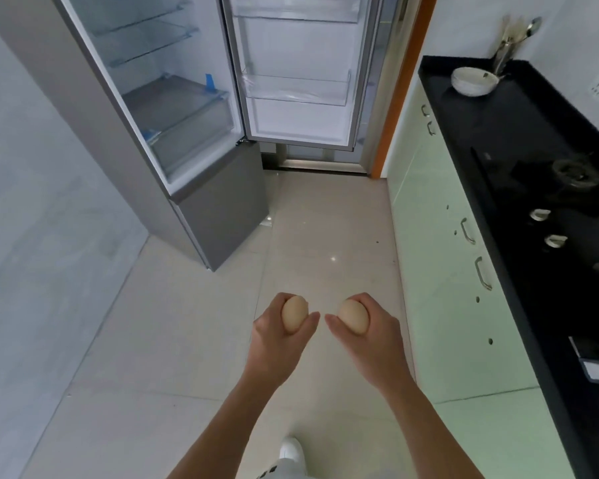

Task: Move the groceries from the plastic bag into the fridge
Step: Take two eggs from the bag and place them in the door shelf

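My left hand [274,340] grips a pale brown egg [294,313] between thumb and fingers. My right hand [367,337] grips a second egg [352,316] the same way. Both hands are held side by side in front of me above the tiled floor. Ahead and to the left stands the grey fridge [218,216] with its upper door [298,88] swung wide open. Glass shelves [146,36] and a clear drawer [184,126] inside look empty, as do the door bins. No plastic bag is in view.
A black countertop [519,140] runs along the right with a white bowl [474,81], a utensil holder [505,50] and a gas hob [567,174]. Pale green cabinets [440,257] sit below it. A white wall is on the left.
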The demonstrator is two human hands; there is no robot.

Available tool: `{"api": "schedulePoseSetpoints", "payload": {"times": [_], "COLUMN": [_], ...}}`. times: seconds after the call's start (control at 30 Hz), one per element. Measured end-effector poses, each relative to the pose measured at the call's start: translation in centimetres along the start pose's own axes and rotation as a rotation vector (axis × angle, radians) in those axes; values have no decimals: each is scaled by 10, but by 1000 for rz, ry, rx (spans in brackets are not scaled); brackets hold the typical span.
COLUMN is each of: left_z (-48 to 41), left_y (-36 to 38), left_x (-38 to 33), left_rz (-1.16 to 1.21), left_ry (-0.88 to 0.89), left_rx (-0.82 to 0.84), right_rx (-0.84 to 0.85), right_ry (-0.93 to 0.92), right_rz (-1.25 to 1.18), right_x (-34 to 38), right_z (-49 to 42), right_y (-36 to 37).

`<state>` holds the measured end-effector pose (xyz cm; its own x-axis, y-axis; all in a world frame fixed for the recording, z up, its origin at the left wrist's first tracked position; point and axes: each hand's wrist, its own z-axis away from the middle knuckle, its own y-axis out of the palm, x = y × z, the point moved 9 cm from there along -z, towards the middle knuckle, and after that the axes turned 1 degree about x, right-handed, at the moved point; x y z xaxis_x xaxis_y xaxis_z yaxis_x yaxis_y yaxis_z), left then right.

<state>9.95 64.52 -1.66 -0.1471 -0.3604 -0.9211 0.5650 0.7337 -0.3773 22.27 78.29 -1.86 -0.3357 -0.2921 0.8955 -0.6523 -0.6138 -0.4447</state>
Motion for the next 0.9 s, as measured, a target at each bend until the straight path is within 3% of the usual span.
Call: {"api": "schedulePoseSetpoints", "payload": {"times": [0.5,0.9], "left_z": [-148,-310], "left_y": [-40,-25], "left_x": [11,-30], "left_rz": [-32,-42], "left_ry": [-65,-128], "left_rx": [-152,-296], "right_rx": [119,197], "right_ry": [-55,-172], "right_rz": [4,17], "right_x": [18,44], "right_z": [-160,-361], "right_y": [75,70]}}
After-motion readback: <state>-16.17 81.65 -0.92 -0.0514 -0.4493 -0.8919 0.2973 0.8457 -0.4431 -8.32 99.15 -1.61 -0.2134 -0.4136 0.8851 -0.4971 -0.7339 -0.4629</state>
